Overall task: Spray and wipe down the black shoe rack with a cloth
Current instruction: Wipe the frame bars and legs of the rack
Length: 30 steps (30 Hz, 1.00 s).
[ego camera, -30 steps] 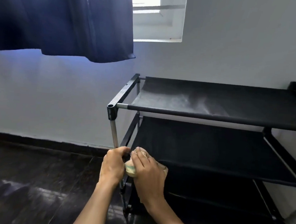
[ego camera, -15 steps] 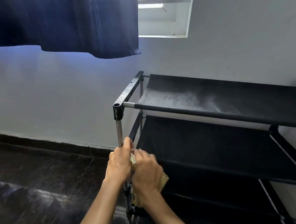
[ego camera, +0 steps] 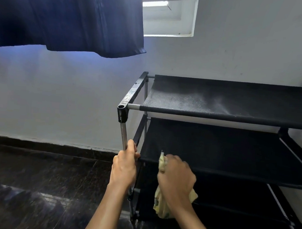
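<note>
My left hand (ego camera: 125, 163) is wrapped around the metal post (ego camera: 123, 135) at the front left corner of the shoe rack (ego camera: 224, 146), fingers curled tight on the tube; I judge that grip is there to keep the light frame from shifting while I rub. My right hand (ego camera: 177, 178), a little apart from the left, is bunched around the yellow cloth (ego camera: 160, 202), pressing it against the front edge of the middle shelf (ego camera: 215, 151), with most of the fabric hanging below my fist. The rack stands against the pale wall (ego camera: 59, 90) on a dark floor (ego camera: 35, 177). Its top shelf (ego camera: 228, 98) shows a pale speckled haze, probably spray or dust, so that part looks unwiped. I see no spray bottle. Up left, a dark curtain (ego camera: 67, 15) hangs beside a small window (ego camera: 169, 13).
</note>
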Tool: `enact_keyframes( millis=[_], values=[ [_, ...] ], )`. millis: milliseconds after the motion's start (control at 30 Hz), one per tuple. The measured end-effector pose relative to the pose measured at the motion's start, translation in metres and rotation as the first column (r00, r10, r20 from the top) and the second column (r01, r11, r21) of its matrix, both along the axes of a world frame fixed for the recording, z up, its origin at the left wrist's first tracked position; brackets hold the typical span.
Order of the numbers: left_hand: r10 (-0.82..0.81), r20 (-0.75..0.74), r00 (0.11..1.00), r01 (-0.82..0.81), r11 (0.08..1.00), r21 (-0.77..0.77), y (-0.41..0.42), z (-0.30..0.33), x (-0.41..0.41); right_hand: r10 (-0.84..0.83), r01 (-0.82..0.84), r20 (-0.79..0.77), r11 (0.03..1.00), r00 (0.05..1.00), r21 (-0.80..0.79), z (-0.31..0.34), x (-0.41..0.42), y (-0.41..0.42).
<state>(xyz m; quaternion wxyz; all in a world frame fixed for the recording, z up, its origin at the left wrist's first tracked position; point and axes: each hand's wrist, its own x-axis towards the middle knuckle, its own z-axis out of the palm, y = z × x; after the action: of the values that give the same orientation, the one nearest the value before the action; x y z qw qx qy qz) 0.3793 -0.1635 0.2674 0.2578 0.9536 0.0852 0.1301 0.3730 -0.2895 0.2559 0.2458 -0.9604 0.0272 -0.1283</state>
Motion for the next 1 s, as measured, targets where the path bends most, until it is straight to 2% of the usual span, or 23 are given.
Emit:
enact_keyframes(
  millis=[100,167,333,467,600,700,767,833,900,1000],
  values=[
    [0.006,0.012,1.000,-0.006,1.000,-0.022,0.001,-0.002,0.000,0.180,-0.180,-0.025,0.984,0.983,0.003,0.016,0.018,0.021],
    [0.016,0.017,1.000,-0.015,1.000,-0.014,0.001,-0.005,0.001,0.235,-0.235,-0.100,0.972,0.967,0.009,0.030,0.039,0.033],
    [0.024,0.040,0.999,-0.023,1.000,-0.016,0.000,-0.006,0.002,0.188,-0.226,-0.363,0.972,0.913,-0.064,0.042,0.088,0.041],
    [0.057,0.041,0.998,-0.055,0.998,-0.027,-0.006,-0.003,-0.002,0.277,-0.349,-0.517,0.936,0.810,-0.046,0.044,0.102,0.033],
    [0.102,0.048,0.994,-0.103,0.995,0.016,-0.010,-0.001,-0.005,0.478,-0.543,-0.550,0.838,0.685,0.051,0.057,0.094,0.017],
    [0.093,0.053,0.994,-0.093,0.996,-0.014,-0.011,-0.001,-0.005,0.509,-0.620,-0.592,0.784,0.625,0.019,0.077,0.086,-0.010],
    [0.102,0.049,0.994,-0.101,0.995,-0.024,-0.010,-0.001,-0.004,0.483,-0.568,-0.569,0.822,0.666,0.032,0.093,0.086,-0.028],
    [0.114,0.039,0.993,-0.113,0.993,-0.039,-0.011,-0.001,-0.003,0.434,-0.440,-0.470,0.892,0.768,0.105,0.095,0.095,-0.034],
    [0.118,0.034,0.992,-0.117,0.993,-0.036,-0.012,0.000,-0.003,0.434,-0.407,-0.401,0.900,0.807,0.156,0.082,0.094,-0.020],
    [0.122,0.027,0.992,-0.121,0.992,-0.023,-0.014,0.002,-0.005,0.427,-0.453,-0.372,0.891,0.824,0.019,0.037,0.084,0.015]
  ],
)
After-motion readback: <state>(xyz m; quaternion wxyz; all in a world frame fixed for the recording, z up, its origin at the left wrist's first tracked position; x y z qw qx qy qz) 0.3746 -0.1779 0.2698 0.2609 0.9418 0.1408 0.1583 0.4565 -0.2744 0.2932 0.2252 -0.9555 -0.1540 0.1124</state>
